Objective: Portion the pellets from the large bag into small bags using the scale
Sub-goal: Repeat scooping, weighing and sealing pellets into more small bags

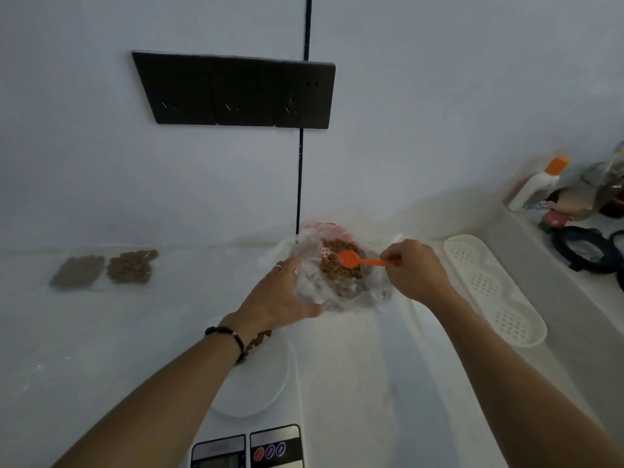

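Observation:
The large clear plastic bag (310,285) lies open on the white counter by the wall, with brown pellets (337,268) inside. My left hand (280,295) holds the bag's left side, thumb curled under its edge. My right hand (413,268) pinches the handle of an orange spoon (354,259), whose bowl hovers over the pellets. A white scale (260,383) sits near me under my left forearm, a few pellets (256,342) on its round platform. Two small filled bags (104,268) lie flat at the left.
A white perforated tray (496,292) lies to the right. Beyond a raised ledge at the far right stand a white bottle with an orange cap (537,184) and dark jars and lids. A black socket panel (236,91) hangs on the wall.

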{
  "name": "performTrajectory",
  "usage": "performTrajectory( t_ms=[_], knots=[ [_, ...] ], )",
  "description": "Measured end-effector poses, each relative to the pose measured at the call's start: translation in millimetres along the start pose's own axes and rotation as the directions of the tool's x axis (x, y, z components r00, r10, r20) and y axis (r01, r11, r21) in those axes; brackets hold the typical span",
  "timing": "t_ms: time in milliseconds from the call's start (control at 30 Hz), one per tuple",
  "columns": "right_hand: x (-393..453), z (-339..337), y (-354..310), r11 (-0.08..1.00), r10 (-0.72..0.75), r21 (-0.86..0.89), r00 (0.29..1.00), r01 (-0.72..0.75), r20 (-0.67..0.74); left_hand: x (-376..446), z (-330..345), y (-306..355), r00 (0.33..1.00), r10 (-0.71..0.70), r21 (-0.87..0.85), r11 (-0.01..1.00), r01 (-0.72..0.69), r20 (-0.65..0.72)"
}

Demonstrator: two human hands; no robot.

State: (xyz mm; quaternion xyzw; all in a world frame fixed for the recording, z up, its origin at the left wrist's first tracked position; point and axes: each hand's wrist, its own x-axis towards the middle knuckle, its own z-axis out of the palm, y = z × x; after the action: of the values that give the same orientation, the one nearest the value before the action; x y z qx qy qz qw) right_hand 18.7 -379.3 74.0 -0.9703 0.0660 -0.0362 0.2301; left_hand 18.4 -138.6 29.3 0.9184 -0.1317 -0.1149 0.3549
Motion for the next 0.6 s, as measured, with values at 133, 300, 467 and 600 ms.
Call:
performTrajectory(
  t_ms=[133, 300, 467, 600],
  knots=[
    [12.6, 35.6, 9.1, 0.999, 0.017, -0.04, 1.0, -0.017, -0.012, -1.1, -0.5, -8.4, 1.0, -0.026, -0.005, 1.0, 0.026, 0.004],
    [15.4, 56.6, 18.1, 0.995, 0.064, 0.075, 0.997, -0.067, 0.031, -1.0, 1.3, -12.2, 0.999, -0.04, 0.007, 0.999, 0.041, -0.012],
    [13.4, 55.0, 16.3, 0.88, 0.166, 0.392, 0.947, -0.268, 0.273, -2.7, 6.0, -7.9, 0.999, -0.032, 0.033, 0.999, 0.033, -0.024],
    [9.2, 59.5, 18.7, 0.667, 0.275, 0.58, 0.878, -0.468, 0.392, -3.5, 7.3, -5.8, 0.999, -0.027, 0.046, 0.999, 0.029, -0.043]
  ],
)
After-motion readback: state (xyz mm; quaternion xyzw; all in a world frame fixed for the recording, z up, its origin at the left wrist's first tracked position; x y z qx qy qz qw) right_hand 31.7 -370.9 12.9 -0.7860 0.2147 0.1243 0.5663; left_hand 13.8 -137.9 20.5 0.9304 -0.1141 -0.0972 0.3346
